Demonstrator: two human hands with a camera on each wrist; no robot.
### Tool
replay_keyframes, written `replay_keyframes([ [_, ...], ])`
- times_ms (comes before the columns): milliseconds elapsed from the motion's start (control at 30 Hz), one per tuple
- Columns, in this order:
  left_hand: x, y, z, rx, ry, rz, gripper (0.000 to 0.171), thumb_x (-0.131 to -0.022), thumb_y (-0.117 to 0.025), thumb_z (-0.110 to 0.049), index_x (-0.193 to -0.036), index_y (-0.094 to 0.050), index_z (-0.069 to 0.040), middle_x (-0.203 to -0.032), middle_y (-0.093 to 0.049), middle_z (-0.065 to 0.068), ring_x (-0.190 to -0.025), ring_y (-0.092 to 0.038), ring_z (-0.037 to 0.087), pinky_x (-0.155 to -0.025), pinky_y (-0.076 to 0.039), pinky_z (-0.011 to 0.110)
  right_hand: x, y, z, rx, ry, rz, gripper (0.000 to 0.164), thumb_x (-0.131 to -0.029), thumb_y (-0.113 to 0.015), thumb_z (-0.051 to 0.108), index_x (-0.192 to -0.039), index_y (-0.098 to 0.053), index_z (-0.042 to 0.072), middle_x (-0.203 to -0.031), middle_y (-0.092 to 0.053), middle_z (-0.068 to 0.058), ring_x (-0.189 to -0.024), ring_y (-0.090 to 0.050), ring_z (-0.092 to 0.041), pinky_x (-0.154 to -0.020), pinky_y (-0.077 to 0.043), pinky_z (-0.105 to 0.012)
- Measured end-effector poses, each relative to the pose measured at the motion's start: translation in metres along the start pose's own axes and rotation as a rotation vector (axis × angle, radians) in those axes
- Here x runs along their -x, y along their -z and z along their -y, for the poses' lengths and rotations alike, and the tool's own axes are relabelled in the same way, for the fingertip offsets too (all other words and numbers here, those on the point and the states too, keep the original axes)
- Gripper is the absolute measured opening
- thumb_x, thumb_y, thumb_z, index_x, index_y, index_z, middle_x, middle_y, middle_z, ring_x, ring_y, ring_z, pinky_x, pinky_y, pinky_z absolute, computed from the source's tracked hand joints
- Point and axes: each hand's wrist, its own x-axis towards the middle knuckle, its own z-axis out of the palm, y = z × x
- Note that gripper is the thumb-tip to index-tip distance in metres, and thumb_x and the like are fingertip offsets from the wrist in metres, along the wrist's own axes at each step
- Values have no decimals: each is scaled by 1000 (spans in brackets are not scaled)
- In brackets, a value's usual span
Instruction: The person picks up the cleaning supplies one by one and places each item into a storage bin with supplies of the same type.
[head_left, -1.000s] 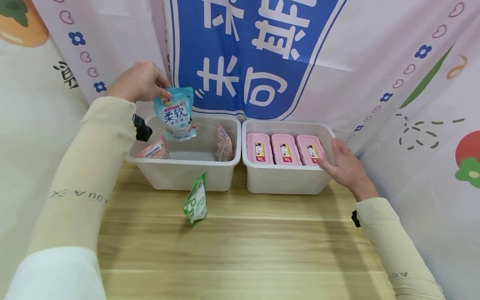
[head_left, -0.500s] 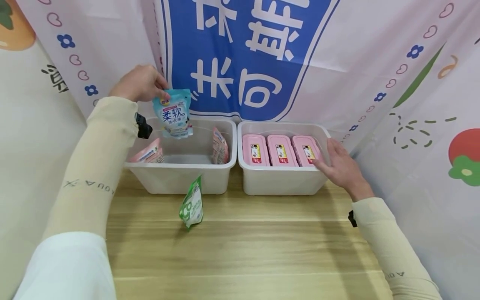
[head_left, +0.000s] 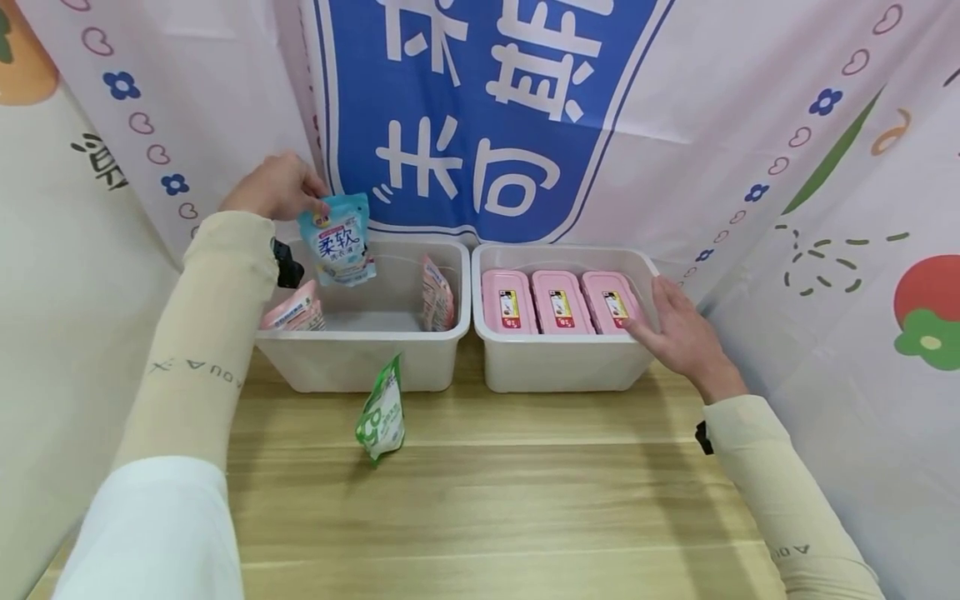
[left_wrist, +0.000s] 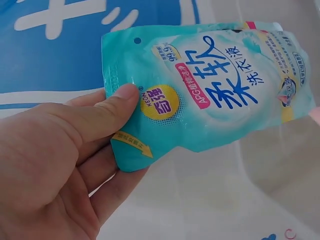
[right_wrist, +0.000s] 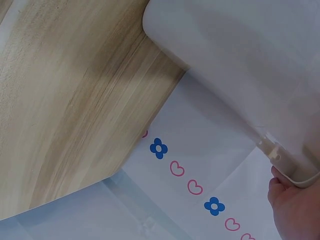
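My left hand (head_left: 279,187) pinches a teal laundry detergent pouch (head_left: 340,242) by its upper corner, thumb across the front. The pouch hangs over the left white plastic bin (head_left: 360,350); in the left wrist view its printed front (left_wrist: 215,85) faces the camera. Inside that bin, one pink pouch (head_left: 295,312) leans at the left and another pink pouch (head_left: 437,296) stands at the right wall. My right hand (head_left: 686,333) rests on the right rim of the second white bin (head_left: 566,364), thumb over the front corner; the right wrist view shows its fingers against the rim's outer side.
A green and white pouch (head_left: 382,417) stands on the wooden table (head_left: 480,500) before the left bin. Several pink lidded boxes (head_left: 558,302) sit side by side in the right bin. Printed cloth (head_left: 652,167) hangs close behind and on both sides.
The head view has shifted slightly. My left hand has lowered the teal pouch a little toward the left bin. My right hand stays at the right bin's rim.
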Motion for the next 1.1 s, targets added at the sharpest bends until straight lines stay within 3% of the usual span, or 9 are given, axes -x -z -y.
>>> replay_keyframes([
  [233,-5,-12,12,3,13,29,34,-103,-67,-10,-130,-69,9,-130,-67,34,-111,-62,41,-96,-61,51,-1,1,1,4,2,-1,99,-105,-49,58,-168,-1,-3,-176,-7,-29,-163,-9,-48,-131,-16,-67],
  [700,-9,-36,31,-25,20,96,30,-102,-68,-9,-127,-72,6,-130,-67,30,-112,-57,40,-97,-57,57,0,0,1,6,-16,4,99,-105,-47,59,-168,0,-2,-176,-6,-28,-164,-9,-47,-130,-16,-67],
  [1100,-9,-53,42,23,78,116,29,-100,-70,-8,-126,-71,4,-131,-62,28,-112,-54,41,-92,-57,54,2,2,3,-1,-11,4,98,-105,-50,54,-168,-1,-2,-176,-6,-28,-163,-10,-48,-130,-16,-68],
])
